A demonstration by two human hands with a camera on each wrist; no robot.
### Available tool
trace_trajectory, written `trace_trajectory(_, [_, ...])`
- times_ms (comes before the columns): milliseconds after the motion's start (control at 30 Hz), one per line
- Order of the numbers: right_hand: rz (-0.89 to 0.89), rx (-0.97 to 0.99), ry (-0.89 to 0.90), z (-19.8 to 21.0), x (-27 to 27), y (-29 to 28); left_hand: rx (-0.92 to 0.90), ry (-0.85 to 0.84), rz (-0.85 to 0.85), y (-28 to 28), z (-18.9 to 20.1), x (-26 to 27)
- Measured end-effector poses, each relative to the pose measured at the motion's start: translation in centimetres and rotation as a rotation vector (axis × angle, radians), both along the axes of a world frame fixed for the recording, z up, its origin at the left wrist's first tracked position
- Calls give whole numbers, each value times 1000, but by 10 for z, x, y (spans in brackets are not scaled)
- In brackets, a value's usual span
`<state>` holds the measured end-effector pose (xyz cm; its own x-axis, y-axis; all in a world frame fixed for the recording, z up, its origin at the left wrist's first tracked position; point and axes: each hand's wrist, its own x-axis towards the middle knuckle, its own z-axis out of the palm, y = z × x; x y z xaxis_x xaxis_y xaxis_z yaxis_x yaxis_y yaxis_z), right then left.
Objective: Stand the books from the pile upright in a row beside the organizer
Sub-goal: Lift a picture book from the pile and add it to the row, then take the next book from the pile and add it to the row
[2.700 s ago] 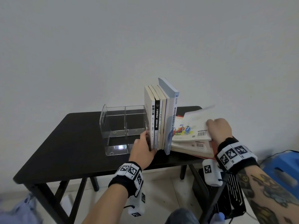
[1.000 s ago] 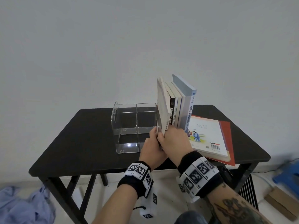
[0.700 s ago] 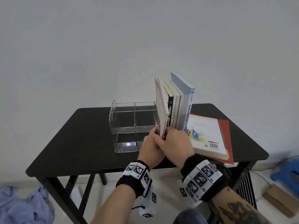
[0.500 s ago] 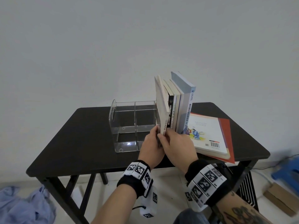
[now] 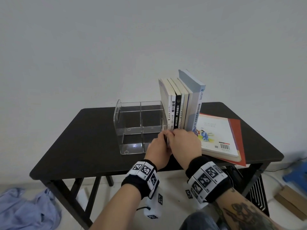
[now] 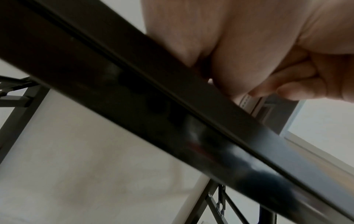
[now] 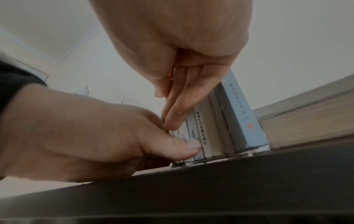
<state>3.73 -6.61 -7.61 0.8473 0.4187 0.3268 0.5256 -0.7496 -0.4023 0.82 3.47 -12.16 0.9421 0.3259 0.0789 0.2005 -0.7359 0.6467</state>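
Books (image 5: 179,105) stand upright in a row on the black table (image 5: 86,140), leftmost cover against the right wall of the clear acrylic organizer (image 5: 132,123). Tall pale-blue volume (image 5: 194,100) closes the row on the right. Beside it, two books left of the pile (image 5: 221,138) lie flat, a picture book on a red-covered one.

Head view gives the layout but hides the fingers: left hand (image 5: 157,150) and right hand (image 5: 184,143) meet knuckle to knuckle at the foot of the row, near the table's front edge.

Right wrist view fills the gap. Left thumb (image 7: 184,148) presses flat on the lower spines of the leftmost books, its other fingers out of sight behind them. Right fingers (image 7: 182,104) point down, straight and held together, tips touching the spines just above that thumb. Right hand wraps nothing.

Left wrist view looks up from under the table edge (image 6: 172,118): left fingers (image 6: 283,84) curled onto the bottom corner of a pale book, pinching it against the thumb.

Floor, lower left: crumpled blue cloth (image 5: 25,209).
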Motion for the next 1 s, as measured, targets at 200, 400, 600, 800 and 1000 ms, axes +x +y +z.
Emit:
trace_trajectory(200, [22,-97,-65,2,1,0,-98,49,47,8,11,1])
trace_trajectory(400, [42,-138,47,-1,5,-4,-104,0,88,3,11,0])
trace_trajectory(600, [37,-20,-15,0,3,-53,-132,-37,76,4,9,0])
trace_trajectory(800, [-151,-49,-98,-1,31,-89,-123,-37,84,4,9,1])
trace_trajectory(1000, [-354,-218,31,-3,70,-110,-117,-44,90,5,9,0])
